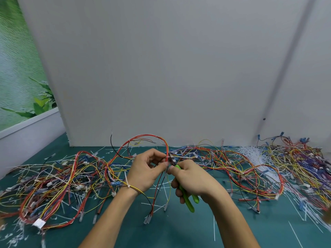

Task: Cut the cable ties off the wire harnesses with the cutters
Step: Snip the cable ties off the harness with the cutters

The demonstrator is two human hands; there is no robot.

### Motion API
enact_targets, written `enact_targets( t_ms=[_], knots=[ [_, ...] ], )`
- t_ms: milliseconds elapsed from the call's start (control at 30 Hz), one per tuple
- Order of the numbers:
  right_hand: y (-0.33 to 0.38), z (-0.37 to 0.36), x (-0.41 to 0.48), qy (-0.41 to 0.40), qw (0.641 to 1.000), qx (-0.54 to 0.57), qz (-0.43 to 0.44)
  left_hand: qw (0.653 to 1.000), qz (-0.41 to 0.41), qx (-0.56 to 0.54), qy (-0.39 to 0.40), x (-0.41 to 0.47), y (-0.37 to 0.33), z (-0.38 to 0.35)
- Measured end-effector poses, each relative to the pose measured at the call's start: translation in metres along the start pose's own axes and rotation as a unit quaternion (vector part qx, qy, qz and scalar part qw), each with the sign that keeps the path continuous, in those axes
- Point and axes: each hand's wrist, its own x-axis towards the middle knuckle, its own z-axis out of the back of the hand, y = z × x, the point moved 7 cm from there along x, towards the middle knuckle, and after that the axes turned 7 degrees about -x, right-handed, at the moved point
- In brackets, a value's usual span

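While we hold both hands together over mid-mat, L hand [145, 173] pinches the red/yellow wire harness [167, 148] btwn thumb and fingers, with its loop arching up behind. R hand [193, 179] is wrapped round the green-handled cutters [186, 199], nose right at the pinched wires. Blades are prob. on a tie there, but it's too small to confirm. One white cable tie [128, 185] sits on the bundle draped over our L wrist. Left pile [53, 183] and right pile [295, 163] of harnesses lie on the green mat [179, 233], with loose cut ties [250, 154] near the right one.

L hand [146, 169] bare | R hand [193, 178] bare | both f/arms bare
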Motion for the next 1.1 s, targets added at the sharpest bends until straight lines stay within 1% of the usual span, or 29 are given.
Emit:
enact_targets(
  t_ms=[300,600,1100],
  knots=[
    [0.0001,-0.002,0.0009,0.009,0.999,0.031,-0.009,1.0,0.004,-0.001,0.007,-0.0006,-0.0013,-0.0006],
    [-0.0019,0.0001,0.0023,-0.008,1.0,0.01,-0.006,1.0,-0.002,0.002,0.01,-0.0007,-0.0006,-0.0009],
    [-0.0008,0.0008,0.0012,0.008,1.0,0.012,-0.001,1.0,0.007,0.002,0.009,-0.0008,-0.0017,0.0002]
  ],
)
